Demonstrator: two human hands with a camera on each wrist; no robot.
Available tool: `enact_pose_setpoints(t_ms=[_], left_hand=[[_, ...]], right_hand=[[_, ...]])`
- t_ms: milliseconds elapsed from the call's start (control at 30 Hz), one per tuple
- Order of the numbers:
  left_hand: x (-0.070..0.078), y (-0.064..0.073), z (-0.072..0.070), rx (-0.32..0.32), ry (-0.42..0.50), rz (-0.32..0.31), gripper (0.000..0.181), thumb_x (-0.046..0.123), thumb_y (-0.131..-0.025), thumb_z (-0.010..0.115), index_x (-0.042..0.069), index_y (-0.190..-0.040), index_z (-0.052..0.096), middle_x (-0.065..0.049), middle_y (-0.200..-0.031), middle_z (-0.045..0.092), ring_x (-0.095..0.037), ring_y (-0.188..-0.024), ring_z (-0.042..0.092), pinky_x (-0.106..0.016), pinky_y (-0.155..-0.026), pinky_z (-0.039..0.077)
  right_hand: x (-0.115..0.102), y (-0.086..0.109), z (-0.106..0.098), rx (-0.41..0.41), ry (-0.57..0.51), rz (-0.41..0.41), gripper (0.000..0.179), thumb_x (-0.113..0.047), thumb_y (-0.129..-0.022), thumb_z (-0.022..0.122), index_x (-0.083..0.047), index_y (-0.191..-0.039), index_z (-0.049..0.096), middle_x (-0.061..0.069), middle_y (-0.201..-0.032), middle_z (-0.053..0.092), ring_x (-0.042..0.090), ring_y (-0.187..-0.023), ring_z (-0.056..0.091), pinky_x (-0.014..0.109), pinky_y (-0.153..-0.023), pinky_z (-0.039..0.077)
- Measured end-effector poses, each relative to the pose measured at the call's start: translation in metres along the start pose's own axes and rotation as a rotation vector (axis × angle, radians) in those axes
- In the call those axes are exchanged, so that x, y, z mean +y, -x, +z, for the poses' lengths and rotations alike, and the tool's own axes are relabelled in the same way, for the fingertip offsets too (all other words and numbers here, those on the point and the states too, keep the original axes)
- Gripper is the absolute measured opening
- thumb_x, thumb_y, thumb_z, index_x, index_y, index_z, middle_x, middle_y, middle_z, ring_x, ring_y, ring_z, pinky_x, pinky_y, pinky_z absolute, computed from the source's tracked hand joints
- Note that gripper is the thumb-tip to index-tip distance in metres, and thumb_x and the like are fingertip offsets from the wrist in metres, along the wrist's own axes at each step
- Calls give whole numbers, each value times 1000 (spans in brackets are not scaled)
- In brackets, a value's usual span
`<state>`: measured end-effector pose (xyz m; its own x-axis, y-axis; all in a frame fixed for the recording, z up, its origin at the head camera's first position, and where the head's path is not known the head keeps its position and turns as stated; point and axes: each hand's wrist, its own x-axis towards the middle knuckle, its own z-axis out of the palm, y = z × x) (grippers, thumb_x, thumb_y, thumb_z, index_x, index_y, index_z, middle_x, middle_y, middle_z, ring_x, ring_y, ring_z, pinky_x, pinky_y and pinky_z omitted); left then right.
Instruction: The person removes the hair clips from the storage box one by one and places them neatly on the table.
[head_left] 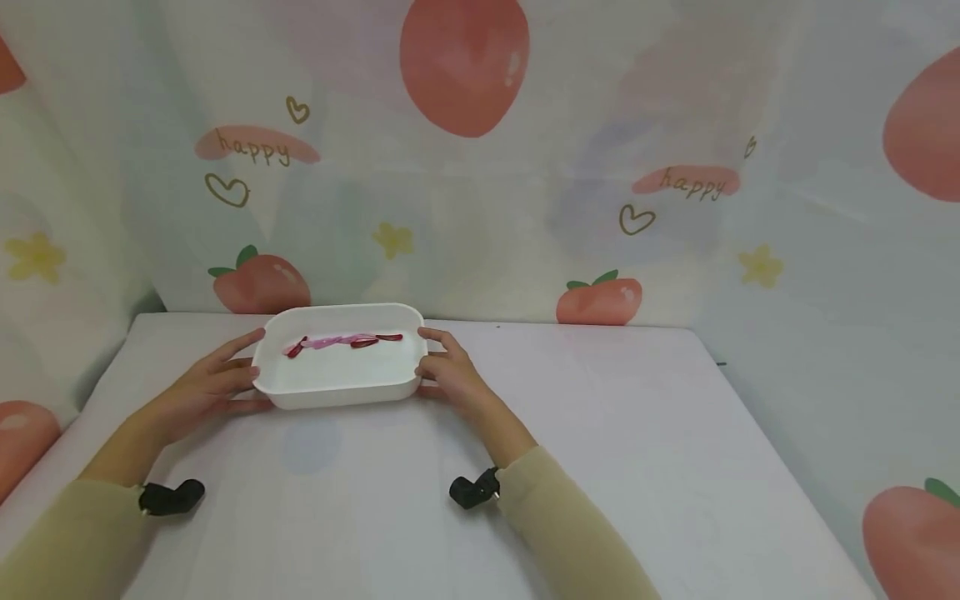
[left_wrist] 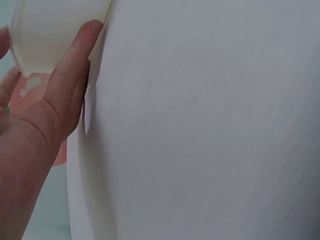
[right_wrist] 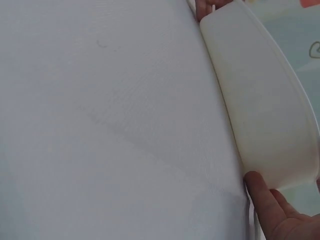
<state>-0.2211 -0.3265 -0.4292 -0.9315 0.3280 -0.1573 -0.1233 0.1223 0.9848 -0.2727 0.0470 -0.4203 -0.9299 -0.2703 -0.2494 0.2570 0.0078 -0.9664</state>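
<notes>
A shallow white rectangular tray (head_left: 341,400) with rounded corners rests near the back of the table. A row of narrow pink and dark red pieces (head_left: 341,341) lies across its floor; their kind is too small to tell. My left hand (head_left: 206,387) holds the tray's left end, fingers spread from rim to base. At the other end my right hand (head_left: 457,375) grips the rim and side. In the left wrist view a digit of the left hand (left_wrist: 55,100) lies against the tray's lower edge. The right wrist view shows the right hand (right_wrist: 282,212) touching the tray's bottom corner.
A white cloth covers the table (head_left: 600,450). Behind it hangs a curtain (head_left: 480,200) printed with peaches, hearts and flowers, close beyond the tray. Black devices (head_left: 172,497) are strapped at both wrists, over beige sleeves.
</notes>
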Motion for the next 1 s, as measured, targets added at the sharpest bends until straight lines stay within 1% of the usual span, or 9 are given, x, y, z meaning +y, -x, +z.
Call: enact_pose_setpoints(t_ms=[100, 200, 267, 367, 533, 633, 767, 867, 1000], left_hand=[[2, 0, 6, -8, 3, 4, 69, 20, -106, 49, 31, -161, 10, -23, -159, 14, -11, -114, 63, -44, -95, 55], [3, 0, 12, -7, -12, -6, 70, 23, -106, 50, 32, -161, 9, -25, -160, 12, -10, -114, 63, -43, -94, 55], [3, 0, 16, -7, -14, -12, 70, 23, -106, 50, 33, -161, 9, -26, -161, 12, -10, -114, 62, -43, -94, 55], [3, -1, 22, -13, -4, -2, 70, 22, -106, 50, 33, -161, 9, -26, -161, 12, -11, -115, 61, -43, -94, 56], [2, -5, 33, -17, 27, 2, 69, 22, -105, 51, 34, -161, 12, -24, -160, 15, -13, -117, 60, -44, -95, 55], [2, -8, 41, -15, 31, 9, 69, 21, -105, 51, 33, -161, 13, -24, -160, 15, -15, -117, 60, -45, -95, 55], [4, -12, 52, -19, 49, 19, 69, 19, -105, 52, 30, -161, 13, -25, -159, 17, -20, -119, 59, -48, -95, 54], [4, -16, 61, -22, 62, 16, 71, 19, -104, 54, 28, -161, 13, -25, -157, 20, -23, -119, 58, -50, -95, 54], [6, -20, 70, -19, 73, 4, 72, 18, -102, 57, 27, -161, 15, -25, -155, 22, -27, -121, 55, -51, -95, 54]], right_hand=[[1, 4, -6, 5, 15, -5, 68, 0, -83, 56, -21, -147, 45, 19, -138, 52, 27, -107, 64, 47, -95, 56], [1, 8, -12, -5, 27, 1, 68, 0, -84, 57, -21, -148, 45, 20, -140, 52, 27, -108, 64, 46, -96, 55], [1, 11, -16, -16, 32, 5, 68, 1, -84, 57, -20, -147, 45, 20, -141, 52, 27, -107, 64, 46, -97, 55], [2, 16, -22, -23, 30, 3, 69, 3, -84, 56, -19, -148, 44, 21, -140, 52, 25, -104, 64, 47, -98, 54], [2, 25, -33, -20, 27, -2, 69, 5, -85, 55, -17, -149, 42, 23, -138, 52, 24, -100, 61, 49, -97, 54], [3, 29, -41, -24, 42, -7, 69, 5, -85, 55, -17, -149, 41, 22, -138, 51, 26, -104, 60, 48, -97, 55], [2, 34, -53, -18, 112, -22, 69, 4, -84, 57, -16, -148, 42, 22, -137, 52, 29, -110, 60, 46, -97, 55], [2, 39, -61, -10, 150, -19, 68, 3, -84, 58, -17, -147, 42, 21, -135, 53, 30, -111, 61, 45, -97, 54], [3, 46, -71, -13, 147, -21, 68, 2, -84, 57, -17, -147, 41, 22, -134, 53, 30, -110, 61, 46, -100, 53]])
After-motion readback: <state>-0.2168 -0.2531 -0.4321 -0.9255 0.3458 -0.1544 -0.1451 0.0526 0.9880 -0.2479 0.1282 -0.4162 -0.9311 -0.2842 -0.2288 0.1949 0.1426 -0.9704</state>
